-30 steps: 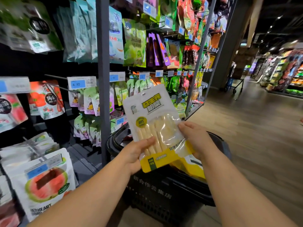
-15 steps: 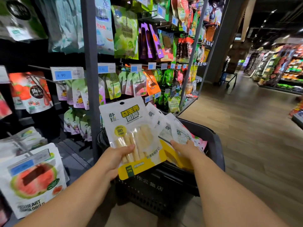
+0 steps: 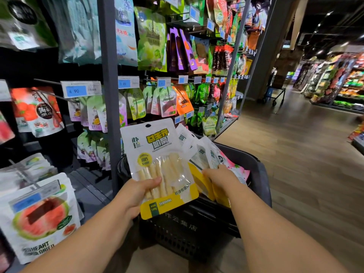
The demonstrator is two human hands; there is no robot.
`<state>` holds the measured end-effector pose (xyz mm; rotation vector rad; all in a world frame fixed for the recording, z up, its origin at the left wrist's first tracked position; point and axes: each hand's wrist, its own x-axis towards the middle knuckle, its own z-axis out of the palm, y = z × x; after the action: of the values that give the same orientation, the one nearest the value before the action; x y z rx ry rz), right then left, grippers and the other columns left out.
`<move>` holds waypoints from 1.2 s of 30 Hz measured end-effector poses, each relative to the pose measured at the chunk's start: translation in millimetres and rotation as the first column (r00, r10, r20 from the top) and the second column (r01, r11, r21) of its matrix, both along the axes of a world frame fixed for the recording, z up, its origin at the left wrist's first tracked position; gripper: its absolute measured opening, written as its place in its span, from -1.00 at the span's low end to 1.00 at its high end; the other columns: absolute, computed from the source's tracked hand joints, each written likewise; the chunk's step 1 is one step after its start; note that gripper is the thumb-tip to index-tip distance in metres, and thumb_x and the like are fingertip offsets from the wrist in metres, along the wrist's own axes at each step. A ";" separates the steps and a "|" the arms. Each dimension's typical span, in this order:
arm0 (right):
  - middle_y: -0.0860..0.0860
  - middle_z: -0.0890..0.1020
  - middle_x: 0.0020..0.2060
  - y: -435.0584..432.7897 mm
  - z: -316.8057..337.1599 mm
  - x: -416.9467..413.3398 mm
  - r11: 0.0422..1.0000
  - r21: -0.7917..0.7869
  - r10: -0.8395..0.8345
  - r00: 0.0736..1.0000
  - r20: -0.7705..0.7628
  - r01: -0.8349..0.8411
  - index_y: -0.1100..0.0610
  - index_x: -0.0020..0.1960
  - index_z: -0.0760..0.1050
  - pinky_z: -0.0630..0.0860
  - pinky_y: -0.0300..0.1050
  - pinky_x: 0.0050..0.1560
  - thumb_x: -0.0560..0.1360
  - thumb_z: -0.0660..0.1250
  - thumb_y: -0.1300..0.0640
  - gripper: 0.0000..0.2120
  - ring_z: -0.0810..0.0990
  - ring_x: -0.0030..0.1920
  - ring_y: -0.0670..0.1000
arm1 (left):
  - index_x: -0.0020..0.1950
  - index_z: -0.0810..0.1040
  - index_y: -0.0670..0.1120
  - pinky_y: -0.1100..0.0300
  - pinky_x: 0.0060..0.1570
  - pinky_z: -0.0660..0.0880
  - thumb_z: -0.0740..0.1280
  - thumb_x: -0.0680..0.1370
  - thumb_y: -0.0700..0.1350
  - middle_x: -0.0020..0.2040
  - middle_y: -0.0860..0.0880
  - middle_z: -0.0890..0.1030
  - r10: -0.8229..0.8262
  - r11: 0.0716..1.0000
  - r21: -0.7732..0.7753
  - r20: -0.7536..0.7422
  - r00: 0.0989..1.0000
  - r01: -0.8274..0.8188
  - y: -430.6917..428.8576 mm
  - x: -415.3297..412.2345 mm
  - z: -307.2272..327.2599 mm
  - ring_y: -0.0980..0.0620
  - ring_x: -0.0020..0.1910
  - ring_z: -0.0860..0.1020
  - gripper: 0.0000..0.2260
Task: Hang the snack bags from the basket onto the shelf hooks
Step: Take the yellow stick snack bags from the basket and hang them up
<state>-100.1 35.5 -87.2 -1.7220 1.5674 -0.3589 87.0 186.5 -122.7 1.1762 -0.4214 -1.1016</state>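
My left hand (image 3: 136, 191) grips a white and yellow snack bag (image 3: 157, 154) of pale sticks by its lower left corner, upright, in front of the shelf post. My right hand (image 3: 220, 177) reaches into the black basket (image 3: 260, 174) and its fingers are on more snack bags (image 3: 199, 152) of the same kind that stand in it; the fingertips are hidden behind the packs. A bare shelf hook (image 3: 49, 94) juts out at the left beside a 4.90 price tag.
The shelf (image 3: 109, 75) on the left is full of hanging snack packs, with watermelon packs (image 3: 41, 215) low at the left. A wooden aisle floor (image 3: 305, 154) stretches to the right. A trolley (image 3: 275, 93) stands far back by a pillar.
My right hand let go of the held bag and dropped into the basket onto the other bags. My left hand shifted the bag leftward and keeps hold of it alone.
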 end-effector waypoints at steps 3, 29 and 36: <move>0.16 0.50 0.31 -7.6 3.3 -0.8 0.986 -0.146 0.051 0.972 -0.229 -0.086 0.19 0.38 0.40 0.35 -0.08 0.03 0.57 0.18 0.05 -0.58 0.46 0.14 0.16 | 0.03 0.62 -0.24 -0.06 -0.16 0.64 0.39 0.48 -0.35 -0.11 -0.23 0.71 0.001 1.000 -0.002 0.029 1.000 -0.001 0.6 1.4 1.4 -0.16 -0.22 0.70 -0.86; 0.07 0.72 -0.20 42.5 90.5 0.6 0.982 -0.120 0.180 0.508 0.842 -0.147 0.18 0.08 0.56 0.61 -0.10 -0.34 0.68 0.13 0.15 -0.77 0.70 -0.25 0.04 | -0.07 0.69 -0.26 -0.23 0.23 0.50 0.67 -0.03 -0.07 -0.08 -0.22 0.71 0.147 0.988 -0.051 0.071 0.987 -0.143 56.2 41.8 28.8 -0.23 0.02 0.65 -0.41; 0.15 0.72 -0.08 90.1 74.1 68.6 0.857 -0.073 0.297 0.373 0.879 -0.510 0.17 0.19 0.54 0.67 0.05 -0.17 0.64 0.12 0.13 -0.74 0.71 -0.12 0.13 | 0.01 0.69 -0.22 -0.19 0.34 0.41 0.68 0.06 0.01 0.14 -0.19 0.66 0.134 0.990 0.037 0.111 0.985 -0.138 114.4 77.5 43.9 -0.20 0.20 0.57 -0.40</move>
<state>-31.5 125.6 -13.2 -1.3085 0.3556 -0.6521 164.5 300.9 -78.8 1.2887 -0.3954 -0.9363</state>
